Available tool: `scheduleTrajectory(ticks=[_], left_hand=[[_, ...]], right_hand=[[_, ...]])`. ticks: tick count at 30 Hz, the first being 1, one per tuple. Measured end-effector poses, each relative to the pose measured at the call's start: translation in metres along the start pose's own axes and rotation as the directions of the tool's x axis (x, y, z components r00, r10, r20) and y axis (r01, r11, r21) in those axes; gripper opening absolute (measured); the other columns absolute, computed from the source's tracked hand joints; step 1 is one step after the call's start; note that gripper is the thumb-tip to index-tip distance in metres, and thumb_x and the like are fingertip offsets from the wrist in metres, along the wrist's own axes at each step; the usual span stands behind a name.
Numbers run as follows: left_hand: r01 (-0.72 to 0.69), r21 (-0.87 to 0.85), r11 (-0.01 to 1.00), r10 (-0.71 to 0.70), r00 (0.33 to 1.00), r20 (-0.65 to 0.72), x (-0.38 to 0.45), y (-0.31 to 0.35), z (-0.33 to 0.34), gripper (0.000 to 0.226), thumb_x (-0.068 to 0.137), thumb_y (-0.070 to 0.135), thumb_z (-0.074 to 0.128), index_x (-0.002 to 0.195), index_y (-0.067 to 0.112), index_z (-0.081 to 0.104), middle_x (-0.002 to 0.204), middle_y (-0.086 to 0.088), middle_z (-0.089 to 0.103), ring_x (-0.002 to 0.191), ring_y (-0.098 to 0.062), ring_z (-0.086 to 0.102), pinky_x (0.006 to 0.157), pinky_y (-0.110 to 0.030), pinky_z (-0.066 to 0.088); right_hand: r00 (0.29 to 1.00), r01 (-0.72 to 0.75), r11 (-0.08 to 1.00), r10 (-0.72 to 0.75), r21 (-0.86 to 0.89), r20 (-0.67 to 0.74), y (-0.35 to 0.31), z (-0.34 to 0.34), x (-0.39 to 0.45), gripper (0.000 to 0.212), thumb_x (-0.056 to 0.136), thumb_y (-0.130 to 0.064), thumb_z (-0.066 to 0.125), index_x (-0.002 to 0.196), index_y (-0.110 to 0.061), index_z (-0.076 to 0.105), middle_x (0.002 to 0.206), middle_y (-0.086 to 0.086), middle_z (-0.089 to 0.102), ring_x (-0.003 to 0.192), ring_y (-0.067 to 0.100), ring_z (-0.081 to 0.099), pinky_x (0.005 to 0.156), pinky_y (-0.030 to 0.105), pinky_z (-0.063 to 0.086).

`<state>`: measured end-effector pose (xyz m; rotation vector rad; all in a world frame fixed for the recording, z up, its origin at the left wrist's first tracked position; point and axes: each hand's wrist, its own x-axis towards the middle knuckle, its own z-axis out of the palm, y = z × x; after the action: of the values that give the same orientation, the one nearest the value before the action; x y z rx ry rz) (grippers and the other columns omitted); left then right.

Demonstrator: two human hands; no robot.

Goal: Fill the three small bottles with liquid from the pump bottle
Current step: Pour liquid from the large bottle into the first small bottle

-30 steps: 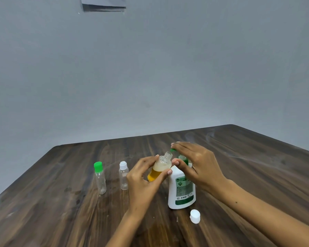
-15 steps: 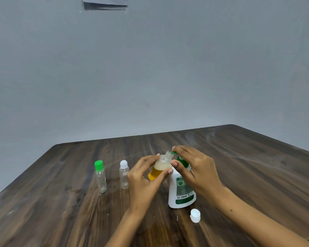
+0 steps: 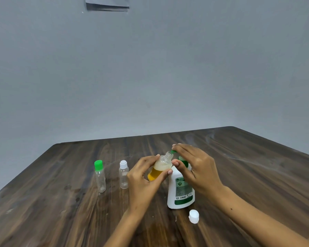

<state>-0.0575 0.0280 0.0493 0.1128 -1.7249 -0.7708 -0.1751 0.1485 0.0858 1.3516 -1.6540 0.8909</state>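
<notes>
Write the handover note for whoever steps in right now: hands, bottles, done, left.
Left hand grips the uncapped small bottle, tilted with its mouth up at the green pump spout. It is partly filled with amber liquid.
Right hand rests its fingers on the pump head of the white pump bottle, which stands on the table.
The loose white cap lies just in front of the pump bottle.
The green-capped bottle and the white-capped bottle stand to the left, capped and looking empty.
Done: first bottle partly filled.
Left: top it up, cap it, fill the other two.
</notes>
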Motion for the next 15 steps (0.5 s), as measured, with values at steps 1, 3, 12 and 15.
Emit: scheduleTrajectory(ticks=[1,3,12,15], left_hand=[[0.002,0.004,1.000,-0.002,1.000,0.001,0.000,-0.001,0.000,0.045,0.065,0.032,0.086,0.104,0.013,0.074,0.101,0.012,0.069,0.099,0.001,0.065,0.076,-0.008,0.050],[0.002,0.004,1.000,-0.002,1.000,0.005,0.000,0.000,0.000,0.045,0.066,0.034,0.085,0.105,0.016,0.073,0.102,0.013,0.069,0.100,0.002,0.064,0.076,-0.007,0.050],[-0.011,0.020,1.000,0.011,1.000,0.003,0.000,-0.002,0.000,0.045,0.065,0.031,0.087,0.104,0.010,0.075,0.100,0.009,0.070,0.097,-0.001,0.066,0.077,-0.010,0.051],[-0.019,0.016,1.000,0.019,1.000,0.000,0.001,-0.002,0.000,0.045,0.065,0.031,0.086,0.104,0.010,0.075,0.100,0.009,0.070,0.097,0.000,0.066,0.078,-0.009,0.051]], right_hand=[[1.000,0.028,1.000,-0.028,-0.011,0.000,0.002,-0.002,0.003,0.067,0.097,-0.060,0.027,0.105,-0.010,0.071,0.105,0.002,0.071,0.099,0.017,0.066,0.085,0.023,0.044],[0.999,0.047,0.999,-0.047,-0.020,0.007,0.003,-0.003,0.004,0.066,0.097,-0.059,0.027,0.104,-0.011,0.072,0.104,0.001,0.071,0.098,0.016,0.066,0.085,0.023,0.044],[1.000,-0.014,1.000,0.014,0.026,0.002,0.004,-0.001,0.004,0.068,0.097,-0.061,0.026,0.106,-0.011,0.071,0.106,0.002,0.071,0.097,0.016,0.066,0.083,0.023,0.045],[1.000,0.005,1.000,-0.005,0.009,0.007,0.003,0.002,0.001,0.067,0.097,-0.061,0.027,0.108,-0.011,0.070,0.108,0.002,0.070,0.100,0.016,0.065,0.086,0.025,0.047]])
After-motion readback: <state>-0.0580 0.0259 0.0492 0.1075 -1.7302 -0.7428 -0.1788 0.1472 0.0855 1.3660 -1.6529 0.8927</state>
